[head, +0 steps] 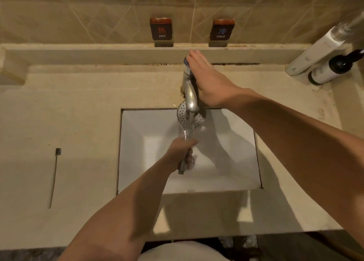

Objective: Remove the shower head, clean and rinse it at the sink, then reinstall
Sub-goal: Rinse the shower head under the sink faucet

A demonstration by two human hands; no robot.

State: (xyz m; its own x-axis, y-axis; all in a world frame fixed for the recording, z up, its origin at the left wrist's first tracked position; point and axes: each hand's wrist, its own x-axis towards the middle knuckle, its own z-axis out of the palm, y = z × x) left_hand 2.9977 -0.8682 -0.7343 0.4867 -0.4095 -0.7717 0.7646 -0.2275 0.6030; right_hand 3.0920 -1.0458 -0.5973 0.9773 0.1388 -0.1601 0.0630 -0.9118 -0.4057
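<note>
Beige stone made up the countertop (78,122), and sunk into it was a white rectangular sink (226,162) whose basin held only the wet sheen of running water as far as could be seen. On the counter to the left of the sink lay a thin wire brush (54,178), its small bristled tip pointing away. Over the basin the left hand (182,152) gripped the shower head (184,116) by its handle, fingers curled round it, the round white face with rows of dark nozzle holes turned upward directly under the spout of the chrome faucet (190,91). Water ran from the spout onto the face and down the handle. The right hand (208,81) lay flat, fingers straight and together, against the faucet's lever. At the far right stood a dark bottle (332,67) and a pale bottle (315,51); their contents could not be told. On the tiled wall behind sat a HOT sign (161,31) and a COLD sign (221,31).
</note>
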